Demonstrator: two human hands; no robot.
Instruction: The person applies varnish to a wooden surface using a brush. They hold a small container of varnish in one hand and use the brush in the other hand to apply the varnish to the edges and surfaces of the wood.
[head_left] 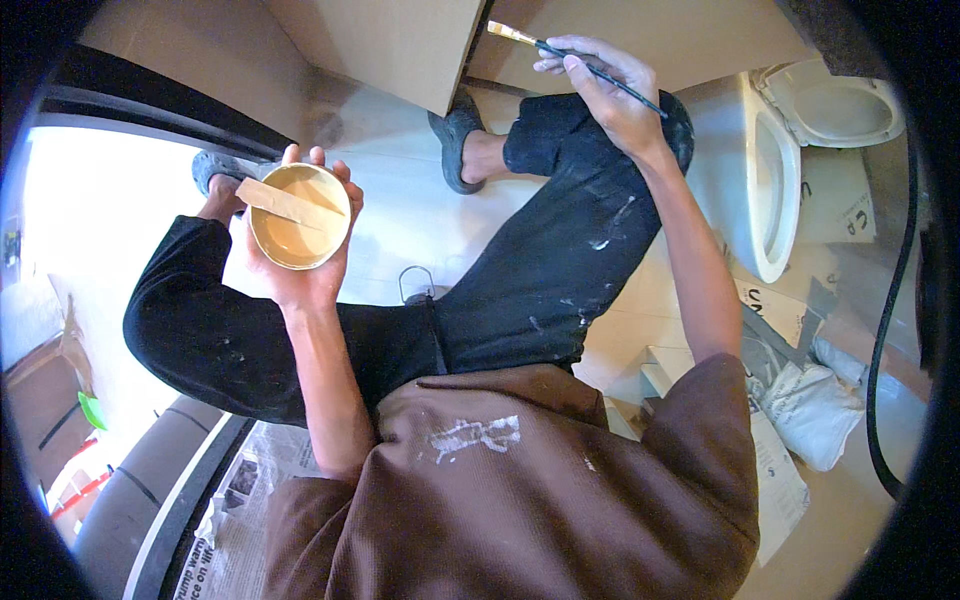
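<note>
We sit on the floor with our knees up, and our left hand (pixel 300 270) cups a small round bowl (pixel 298 216) from below, fingers wrapped up around its far rim so the grip is closed snugly on it. The bowl holds a pale tan liquid, and a flat wooden stir stick (pixel 288 203) lies slanted across its mouth, resting on the rim. Our right hand (pixel 610 95) is raised over our right knee and pinches a thin paintbrush (pixel 580 62) between thumb and fingers, closed on the dark handle about midway along. The brush's long axis runs from lower right to upper left, with its light bristle tip (pixel 503 32) pointing away from us toward the tan panel (pixel 400 45) just beyond our feet; the tip sits just beside the panel's edge, though we cannot tell whether it touches. The bowl lies well to the left of the brush and lower in the head view, so the bristle end is the part of the brush nearest to it, and our right hand is the one nearer the panel. To our right stands a white toilet (pixel 770 180), with crumpled bags (pixel 815 405) and a black hose (pixel 885 330) beside it, and newspaper (pixel 240 500) lies by our left hip.
</note>
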